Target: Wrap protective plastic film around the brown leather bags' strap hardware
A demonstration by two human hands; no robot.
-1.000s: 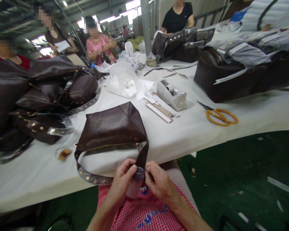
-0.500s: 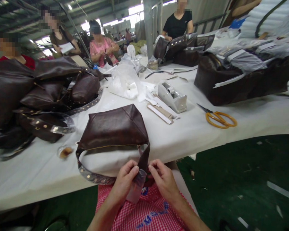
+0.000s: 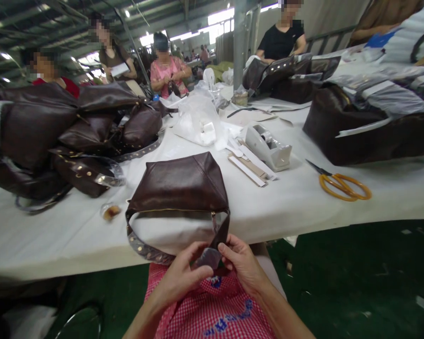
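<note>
A dark brown leather handbag (image 3: 180,183) lies on the white-covered table with its zipped edge toward me. Its studded strap (image 3: 148,249) loops down over the table's front edge. Both hands are at the strap's right part, above my lap. My left hand (image 3: 189,268) has thumb and fingers around a piece of clear plastic film (image 3: 209,258) lying against the strap. My right hand (image 3: 238,259) pinches the strap's edge just beside the film. A small zip pull hangs at the bag's right corner.
Brown bags (image 3: 38,132) are piled at the left. A tape dispenser (image 3: 268,146), card strips (image 3: 249,167) and orange-handled scissors (image 3: 341,183) lie to the right. Plastic wrap (image 3: 198,117) is heaped behind. A larger wrapped brown bag (image 3: 367,127) stands far right. Several co-workers are across the table.
The plastic film, which hung down below my left hand, is now folded up against the strap. My left thumb has moved lower and away from the fingers. The view has shifted left.
</note>
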